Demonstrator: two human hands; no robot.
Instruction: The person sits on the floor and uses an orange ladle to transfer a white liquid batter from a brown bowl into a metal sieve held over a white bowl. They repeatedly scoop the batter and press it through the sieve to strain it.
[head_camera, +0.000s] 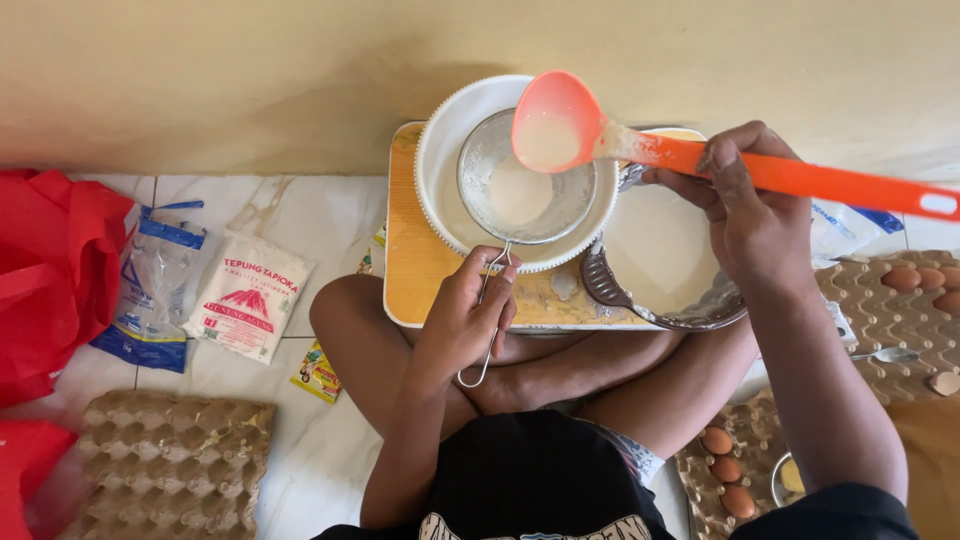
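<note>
Nearest, the left hand (465, 310) is curled tight around the wire handle of a metal sieve (525, 190), forearm rising from the crossed legs. That sieve sits over a white bowl (440, 190) on a yellow tray (415, 270), pale batter pooled in its mesh. Beside it, touching the bowl's right edge, a dark bowl (655, 260) holds more pale batter. Farther up, the right hand (750, 215) grips the orange ladle (560, 125) by its handle, wrist bent, scoop tilted above the sieve and coated in batter.
</note>
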